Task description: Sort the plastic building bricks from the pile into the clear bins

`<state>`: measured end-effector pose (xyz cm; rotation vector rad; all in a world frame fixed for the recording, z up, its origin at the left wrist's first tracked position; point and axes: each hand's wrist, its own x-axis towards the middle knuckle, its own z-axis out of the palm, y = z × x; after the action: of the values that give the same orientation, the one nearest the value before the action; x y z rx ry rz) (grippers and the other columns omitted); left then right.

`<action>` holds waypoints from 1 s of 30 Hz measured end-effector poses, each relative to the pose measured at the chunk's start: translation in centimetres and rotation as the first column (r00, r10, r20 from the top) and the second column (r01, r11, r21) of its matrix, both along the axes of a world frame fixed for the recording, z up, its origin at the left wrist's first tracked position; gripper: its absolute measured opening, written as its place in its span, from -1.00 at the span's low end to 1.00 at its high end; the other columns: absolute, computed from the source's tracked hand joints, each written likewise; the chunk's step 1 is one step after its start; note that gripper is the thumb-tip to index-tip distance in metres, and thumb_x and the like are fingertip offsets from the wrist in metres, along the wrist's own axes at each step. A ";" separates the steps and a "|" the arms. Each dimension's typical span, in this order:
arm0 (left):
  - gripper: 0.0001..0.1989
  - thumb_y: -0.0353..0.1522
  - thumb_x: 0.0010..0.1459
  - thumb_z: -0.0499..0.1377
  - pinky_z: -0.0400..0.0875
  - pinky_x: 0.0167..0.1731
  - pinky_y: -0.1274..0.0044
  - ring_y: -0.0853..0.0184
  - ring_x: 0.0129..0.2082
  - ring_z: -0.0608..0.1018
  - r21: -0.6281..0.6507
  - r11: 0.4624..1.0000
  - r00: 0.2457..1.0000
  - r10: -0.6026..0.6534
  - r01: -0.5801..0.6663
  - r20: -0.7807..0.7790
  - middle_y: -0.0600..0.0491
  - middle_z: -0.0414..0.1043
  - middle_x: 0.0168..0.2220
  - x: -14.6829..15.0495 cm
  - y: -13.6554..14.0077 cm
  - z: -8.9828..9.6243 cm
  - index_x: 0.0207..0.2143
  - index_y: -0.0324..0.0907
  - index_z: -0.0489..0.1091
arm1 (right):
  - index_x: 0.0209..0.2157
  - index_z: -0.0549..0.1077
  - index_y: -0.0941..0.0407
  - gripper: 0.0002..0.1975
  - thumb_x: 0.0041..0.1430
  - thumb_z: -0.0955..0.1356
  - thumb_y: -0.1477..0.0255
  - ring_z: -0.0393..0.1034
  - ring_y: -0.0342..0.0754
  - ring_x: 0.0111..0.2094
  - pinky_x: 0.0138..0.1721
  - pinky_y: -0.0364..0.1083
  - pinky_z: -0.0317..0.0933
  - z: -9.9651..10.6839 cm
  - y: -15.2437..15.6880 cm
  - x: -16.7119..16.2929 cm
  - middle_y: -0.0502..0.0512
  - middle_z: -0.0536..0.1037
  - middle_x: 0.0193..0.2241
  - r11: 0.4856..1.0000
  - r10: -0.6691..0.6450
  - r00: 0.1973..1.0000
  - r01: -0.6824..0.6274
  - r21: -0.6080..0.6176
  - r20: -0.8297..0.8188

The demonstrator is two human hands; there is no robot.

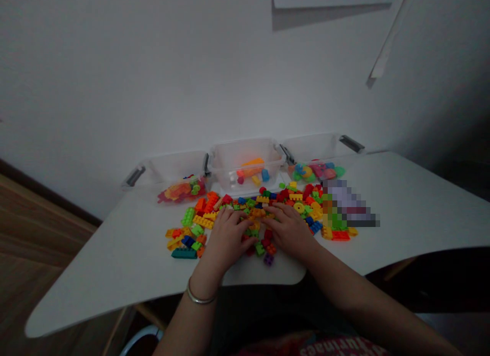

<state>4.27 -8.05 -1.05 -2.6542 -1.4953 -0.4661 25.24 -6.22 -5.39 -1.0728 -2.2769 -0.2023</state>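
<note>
Toy building bricks in many colours lie spread across the middle of the white table [126, 244]. My left hand [228, 237] rests low over the pile, its fingers apart and touching bricks. Opposite it, my right hand [288, 227] reaches into the same pile with fingers spread. Between the two hands are orange-yellow bricks [257, 213], a green brick [260, 249] and a purple brick [268, 259]. Neither hand visibly grips a brick, though some fingertips are hidden among the pieces. Left of my left hand lies a long teal brick [184, 253].
Along the wall stand three clear plastic bins: a left bin [172, 164] and a right bin [314, 144] with colourful pieces, and a middle bin [222, 162] holding a few. A blurred flat object [350, 203] lies at the pile's right. The table's front edge curves inward near me.
</note>
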 end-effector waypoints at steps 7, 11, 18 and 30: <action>-0.75 -0.27 0.12 0.29 0.22 0.17 0.10 0.09 -0.01 0.43 0.017 1.000 0.999 0.025 -0.025 0.024 -0.05 0.50 -0.07 0.1 0.0 -0.2 -0.14 -0.13 0.53 | -0.15 0.56 0.07 -0.77 0.14 0.36 0.47 0.30 0.13 0.09 0.11 0.17 0.20 0.8 -0.5 0.2 0.11 0.54 0.01 0.986 0.164 0.986 -0.164 -0.026 -0.027; -0.73 -0.26 0.10 0.29 0.19 0.18 0.08 0.07 0.02 0.42 0.003 0.999 0.999 0.033 -0.033 0.040 -0.05 0.49 -0.05 0.1 -0.4 0.2 -0.13 -0.11 0.53 | -0.19 0.56 0.07 -0.81 0.11 0.41 0.41 0.31 0.14 0.07 0.08 0.17 0.21 0.6 -0.3 0.1 0.10 0.56 -0.01 0.985 0.171 0.985 -0.171 -0.002 -0.026; -0.76 -0.28 0.18 0.22 0.28 0.14 0.13 0.10 -0.01 0.44 0.032 0.995 0.995 0.088 -0.089 0.036 -0.06 0.50 -0.07 -0.1 -0.4 0.5 -0.13 -0.15 0.53 | -0.14 0.54 0.09 -0.79 0.19 0.34 0.45 0.34 0.13 0.02 0.06 0.15 0.21 0.9 -0.4 0.3 0.15 0.58 -0.08 0.991 0.122 0.988 -0.116 0.060 -0.098; -0.79 -0.37 0.19 0.17 0.37 0.05 0.17 0.11 -0.09 0.49 0.049 0.979 0.979 0.195 -0.198 0.066 -0.06 0.53 -0.13 -0.2 0.3 0.9 -0.17 -0.18 0.56 | -0.25 0.53 0.06 -0.85 0.10 0.38 0.42 0.35 0.06 -0.06 0.02 0.07 0.20 0.8 -0.8 -0.7 0.08 0.57 -0.17 0.939 0.339 0.940 -0.340 -0.048 -0.034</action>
<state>4.08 -7.78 -0.19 -2.4391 -1.7137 -0.5678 24.56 -7.04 -4.60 -0.6849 -2.4114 0.0134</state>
